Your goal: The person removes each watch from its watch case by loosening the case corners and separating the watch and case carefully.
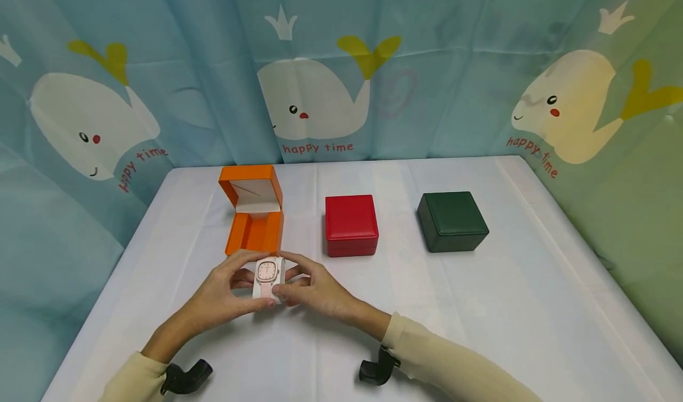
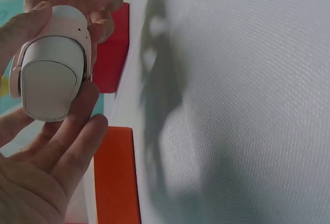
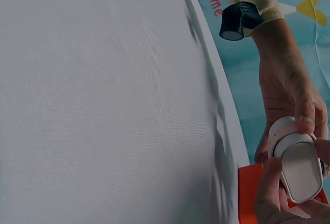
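Observation:
A pink watch (image 1: 268, 271) wrapped round a white cushion (image 2: 50, 78) is held between both hands just above the white table (image 1: 480, 307). My left hand (image 1: 228, 286) grips it from the left, fingers curled under the cushion and thumb on top. From the other side my right hand (image 1: 306, 286) pinches it, thumb at the front. In the right wrist view the cushion's underside (image 3: 301, 168) shows between the fingers of both hands. Right behind the hands stands an open orange box (image 1: 251, 215), lid raised, nothing visible inside.
A shut red box (image 1: 351, 224) sits to the right of the orange one, and a shut dark green box (image 1: 452, 220) further right. A blue whale-print curtain (image 1: 341, 64) hangs along the back and both sides of the table.

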Action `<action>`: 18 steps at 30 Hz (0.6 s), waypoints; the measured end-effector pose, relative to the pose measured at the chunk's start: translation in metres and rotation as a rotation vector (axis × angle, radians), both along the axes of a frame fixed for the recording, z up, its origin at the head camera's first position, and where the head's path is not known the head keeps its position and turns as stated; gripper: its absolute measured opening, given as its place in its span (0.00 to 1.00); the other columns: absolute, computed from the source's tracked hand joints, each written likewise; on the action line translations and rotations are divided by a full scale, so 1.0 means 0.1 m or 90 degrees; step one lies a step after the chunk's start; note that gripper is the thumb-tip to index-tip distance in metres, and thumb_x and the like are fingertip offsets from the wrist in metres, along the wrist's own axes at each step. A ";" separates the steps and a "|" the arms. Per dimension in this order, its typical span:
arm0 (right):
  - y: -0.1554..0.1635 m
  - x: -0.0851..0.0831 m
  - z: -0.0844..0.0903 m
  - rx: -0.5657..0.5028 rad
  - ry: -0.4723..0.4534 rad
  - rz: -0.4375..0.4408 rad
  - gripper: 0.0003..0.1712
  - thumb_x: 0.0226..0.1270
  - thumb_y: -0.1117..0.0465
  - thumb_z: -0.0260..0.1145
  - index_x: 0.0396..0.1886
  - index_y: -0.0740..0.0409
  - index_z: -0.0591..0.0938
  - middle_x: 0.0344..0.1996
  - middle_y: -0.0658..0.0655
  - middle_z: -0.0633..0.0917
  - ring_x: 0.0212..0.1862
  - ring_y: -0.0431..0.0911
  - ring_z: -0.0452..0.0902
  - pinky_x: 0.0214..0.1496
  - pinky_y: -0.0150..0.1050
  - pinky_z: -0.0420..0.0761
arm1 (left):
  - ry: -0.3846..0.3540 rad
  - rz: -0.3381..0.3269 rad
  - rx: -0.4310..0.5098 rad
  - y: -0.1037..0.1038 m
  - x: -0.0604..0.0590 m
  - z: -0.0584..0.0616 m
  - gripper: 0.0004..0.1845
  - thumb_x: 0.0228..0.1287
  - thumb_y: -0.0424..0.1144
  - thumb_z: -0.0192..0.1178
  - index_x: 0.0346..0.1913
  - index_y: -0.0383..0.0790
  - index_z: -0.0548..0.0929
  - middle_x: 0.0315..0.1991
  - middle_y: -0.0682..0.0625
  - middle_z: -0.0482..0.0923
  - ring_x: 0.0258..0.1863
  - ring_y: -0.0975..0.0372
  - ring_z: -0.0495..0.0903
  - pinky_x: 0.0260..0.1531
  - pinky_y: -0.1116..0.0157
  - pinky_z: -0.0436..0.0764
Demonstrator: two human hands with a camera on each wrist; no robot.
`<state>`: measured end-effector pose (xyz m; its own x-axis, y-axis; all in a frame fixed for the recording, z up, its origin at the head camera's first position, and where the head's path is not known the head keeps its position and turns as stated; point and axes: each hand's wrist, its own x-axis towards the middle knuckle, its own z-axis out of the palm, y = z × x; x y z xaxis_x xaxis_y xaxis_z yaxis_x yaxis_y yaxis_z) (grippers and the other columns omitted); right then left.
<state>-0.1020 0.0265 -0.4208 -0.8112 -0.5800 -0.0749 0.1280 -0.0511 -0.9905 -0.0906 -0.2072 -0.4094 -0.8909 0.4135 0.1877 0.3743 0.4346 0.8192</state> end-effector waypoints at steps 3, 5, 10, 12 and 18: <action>0.01 0.01 -0.02 -0.002 -0.003 -0.001 0.37 0.69 0.68 0.68 0.76 0.59 0.67 0.44 0.57 0.80 0.39 0.47 0.85 0.45 0.46 0.86 | -0.027 -0.002 -0.005 0.01 0.02 -0.02 0.42 0.49 0.39 0.82 0.69 0.45 0.74 0.58 0.50 0.73 0.48 0.55 0.81 0.49 0.60 0.83; 0.01 0.02 -0.03 -0.001 -0.007 -0.003 0.37 0.69 0.69 0.68 0.76 0.60 0.68 0.43 0.57 0.81 0.38 0.47 0.85 0.44 0.45 0.86 | -0.056 -0.010 0.002 0.02 0.03 -0.03 0.43 0.50 0.40 0.82 0.70 0.47 0.73 0.61 0.49 0.71 0.53 0.51 0.79 0.52 0.57 0.82; 0.02 0.04 -0.04 0.010 -0.015 -0.002 0.38 0.69 0.68 0.68 0.77 0.60 0.67 0.43 0.56 0.81 0.37 0.45 0.84 0.43 0.41 0.86 | -0.116 -0.045 0.062 0.06 0.03 -0.04 0.46 0.51 0.36 0.81 0.73 0.44 0.69 0.69 0.43 0.66 0.59 0.42 0.76 0.53 0.57 0.81; 0.02 0.04 -0.03 0.012 -0.014 -0.001 0.38 0.69 0.67 0.68 0.77 0.59 0.67 0.43 0.56 0.81 0.37 0.46 0.84 0.43 0.41 0.86 | -0.126 -0.055 0.081 0.07 0.03 -0.05 0.46 0.51 0.34 0.80 0.74 0.43 0.68 0.70 0.40 0.66 0.59 0.41 0.75 0.52 0.60 0.82; 0.04 0.04 -0.01 0.008 -0.014 0.003 0.37 0.68 0.67 0.68 0.76 0.60 0.68 0.43 0.56 0.81 0.37 0.47 0.85 0.43 0.45 0.86 | -0.128 -0.061 0.086 0.07 0.03 -0.05 0.44 0.51 0.33 0.80 0.72 0.41 0.70 0.69 0.39 0.66 0.58 0.41 0.76 0.50 0.64 0.82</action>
